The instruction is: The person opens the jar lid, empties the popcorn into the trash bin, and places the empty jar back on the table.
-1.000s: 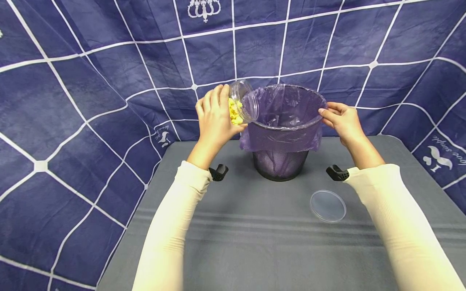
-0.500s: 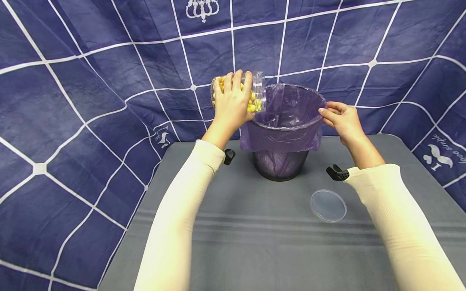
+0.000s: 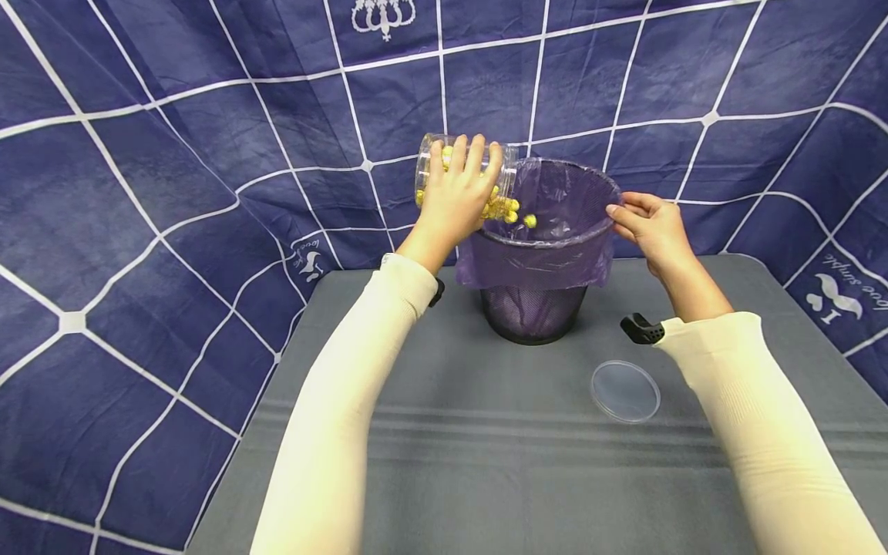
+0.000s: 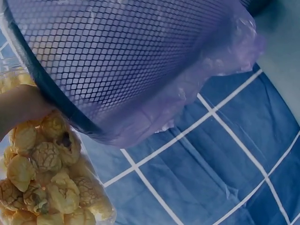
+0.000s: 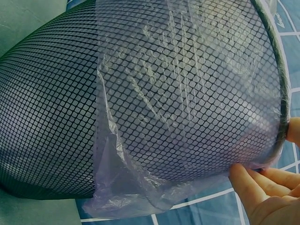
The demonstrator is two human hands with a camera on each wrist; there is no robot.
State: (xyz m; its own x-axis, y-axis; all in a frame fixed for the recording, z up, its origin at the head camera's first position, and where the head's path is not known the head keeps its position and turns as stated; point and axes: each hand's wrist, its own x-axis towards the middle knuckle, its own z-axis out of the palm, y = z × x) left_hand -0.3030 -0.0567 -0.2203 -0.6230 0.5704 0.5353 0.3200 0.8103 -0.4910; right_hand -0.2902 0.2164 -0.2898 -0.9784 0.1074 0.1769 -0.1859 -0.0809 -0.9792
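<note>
My left hand (image 3: 458,189) grips a clear plastic jar (image 3: 509,163) that lies tipped on its side, mouth over the left rim of a mesh trash can (image 3: 533,314). Yellow popcorn (image 3: 511,210) spills from the mouth, and one piece (image 3: 530,220) is in the air over the can. Round popcorn pieces (image 4: 47,157) fill the part of the jar seen in the left wrist view. A purple trash bag (image 3: 541,266) lines the can and folds down outside. My right hand (image 3: 652,230) pinches the can's right rim, thumb outside the mesh (image 5: 187,117) in the right wrist view.
A clear round lid (image 3: 625,391) lies flat on the grey tabletop (image 3: 486,455), in front of the can to the right. Behind and at both sides hangs a blue cloth (image 3: 277,123) with white grid lines.
My left hand has moved right with the jar and tipped it further, bringing its mouth over the can. Popcorn now falls out. My right hand has stayed on the rim.
</note>
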